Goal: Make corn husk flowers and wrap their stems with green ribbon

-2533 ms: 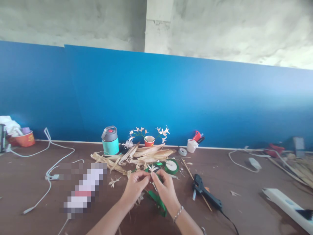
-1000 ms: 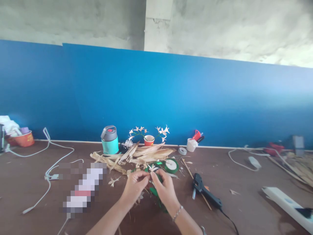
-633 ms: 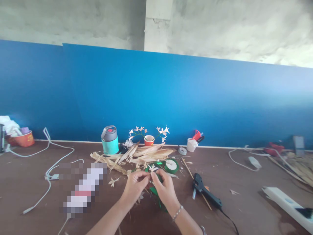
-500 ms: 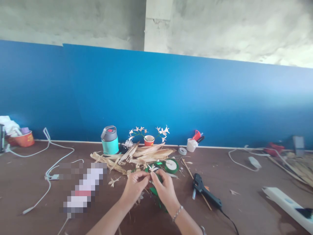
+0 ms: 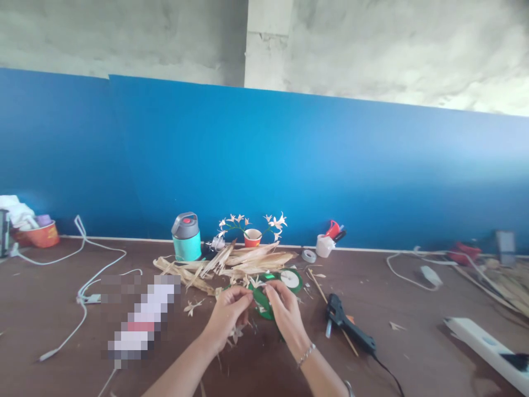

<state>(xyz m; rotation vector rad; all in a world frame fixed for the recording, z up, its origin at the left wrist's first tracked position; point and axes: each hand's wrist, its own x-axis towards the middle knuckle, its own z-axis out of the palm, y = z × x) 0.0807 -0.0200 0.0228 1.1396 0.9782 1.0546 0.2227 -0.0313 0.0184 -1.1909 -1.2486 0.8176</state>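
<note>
My left hand is closed in a pinch, thumb against the fingers; whatever lies between them is too small to make out. Just across from it, my right hand pinches a small pale husk flower at its fingertips. Green tape shows between and below the two hands. Behind my right hand lies a green roll with a white centre. Dried corn husks are heaped just beyond, and a loose pale flower lies left of my left hand.
A black glue gun rests across a thin stick on the right. At the back stand a teal flask, a red paper cup with flower sprays, and a white cup of tools. White power strips and cables lie on both sides.
My hands have moved slightly apart from touching under the flower. My right hand has shifted right, the flower now at its fingertips, and more of the green tape shows between them.
</note>
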